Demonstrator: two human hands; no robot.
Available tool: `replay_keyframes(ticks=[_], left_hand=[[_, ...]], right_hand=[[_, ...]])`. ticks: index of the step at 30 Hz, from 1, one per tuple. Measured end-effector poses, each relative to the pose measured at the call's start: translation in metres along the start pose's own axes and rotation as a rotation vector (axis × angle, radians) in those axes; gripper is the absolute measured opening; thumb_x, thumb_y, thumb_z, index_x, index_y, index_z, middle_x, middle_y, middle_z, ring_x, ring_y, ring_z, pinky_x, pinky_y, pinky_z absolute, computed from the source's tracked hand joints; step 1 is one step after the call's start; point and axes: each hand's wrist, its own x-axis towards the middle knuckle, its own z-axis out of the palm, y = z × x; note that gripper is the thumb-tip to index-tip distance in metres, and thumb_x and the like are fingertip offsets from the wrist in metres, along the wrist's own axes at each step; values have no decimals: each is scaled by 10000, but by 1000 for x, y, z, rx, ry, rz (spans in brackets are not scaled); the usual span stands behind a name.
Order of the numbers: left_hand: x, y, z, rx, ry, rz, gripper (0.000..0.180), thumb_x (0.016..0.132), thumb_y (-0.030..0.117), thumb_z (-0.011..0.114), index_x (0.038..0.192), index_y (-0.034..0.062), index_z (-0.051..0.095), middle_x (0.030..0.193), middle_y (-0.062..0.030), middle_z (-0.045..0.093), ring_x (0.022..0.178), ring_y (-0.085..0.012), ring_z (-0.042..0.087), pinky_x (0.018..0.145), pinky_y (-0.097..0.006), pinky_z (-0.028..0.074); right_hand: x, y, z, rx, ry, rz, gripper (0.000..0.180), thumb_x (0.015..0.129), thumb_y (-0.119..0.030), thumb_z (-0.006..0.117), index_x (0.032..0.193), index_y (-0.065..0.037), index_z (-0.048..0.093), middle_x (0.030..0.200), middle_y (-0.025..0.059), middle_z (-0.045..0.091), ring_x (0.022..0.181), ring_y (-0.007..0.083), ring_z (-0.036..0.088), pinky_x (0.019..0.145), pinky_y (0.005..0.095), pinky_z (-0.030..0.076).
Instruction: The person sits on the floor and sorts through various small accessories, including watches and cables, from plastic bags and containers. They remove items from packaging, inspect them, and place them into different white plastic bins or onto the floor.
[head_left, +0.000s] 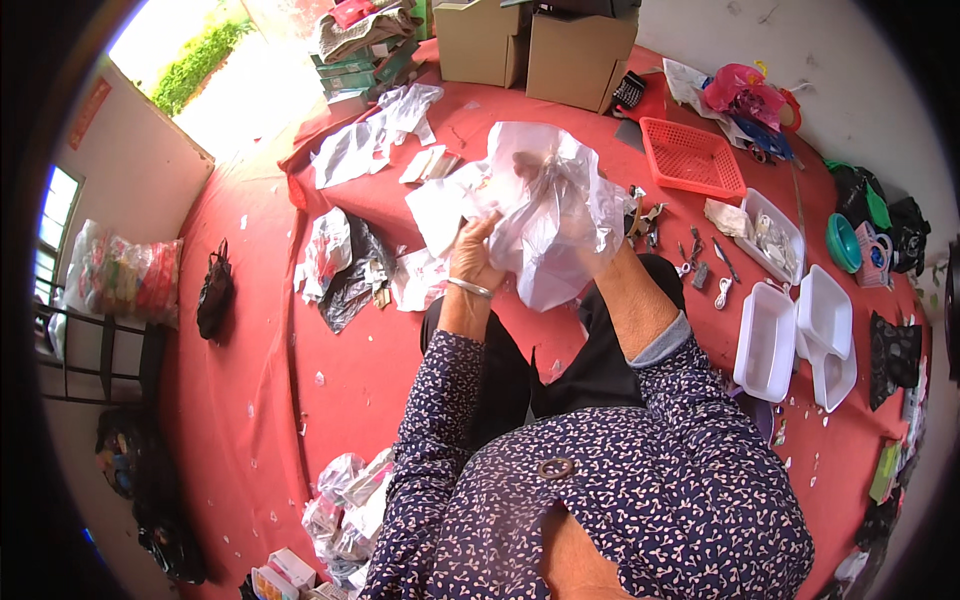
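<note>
A white translucent plastic bag (550, 220) is held up in front of me, above my knees. My left hand (476, 258) grips its left side, the fingers closed on the plastic. My right forearm (635, 305) runs up to the bag's right side, and the bag covers my right hand. A brownish shape shows dimly through the upper part of the plastic; whether it is my fingers I cannot make out. Beside my left hand is a whitish sheet (437, 215), partly overlapped by the bag.
Red cloth (240, 400) covers the floor. On the right are a red plastic basket (692, 160), white plastic trays (766, 340), a teal bowl (843, 243) and small tools (725, 260). On the left lie crumpled plastic bags (350, 260). Cardboard boxes (570, 60) stand at the back.
</note>
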Motion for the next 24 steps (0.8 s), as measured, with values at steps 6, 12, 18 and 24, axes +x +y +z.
replay_keyframes(ticks=[6,12,18,24], left_hand=[[19,9,-4,290,76,224,166,748,11,571,913,16,566,830,-42,592,710,-137,572,599,-255,485],[53,-8,10,460,-51,250,176,777,29,521,948,6,557,888,-61,591,771,-147,578,651,-248,496],[116,-33,-8,613,-493,142,351,708,118,558,1007,-62,515,896,-146,596,790,-231,591,706,-307,493],[115,-89,60,996,-346,165,233,809,222,555,850,-6,573,788,-81,603,708,-141,581,639,-249,464]], right_hand=[[-5,-3,-66,267,134,190,525,849,-401,457,1096,62,460,1037,207,551,922,263,573,770,294,492],[-21,-46,-85,307,227,372,650,773,-416,574,1195,44,394,993,226,573,842,270,604,709,319,507],[-35,-50,-148,-266,336,271,110,734,-19,576,835,6,612,750,80,620,670,139,592,615,254,493],[-78,-71,-193,-87,482,58,114,785,-88,549,868,-33,604,736,53,614,639,133,587,595,247,479]])
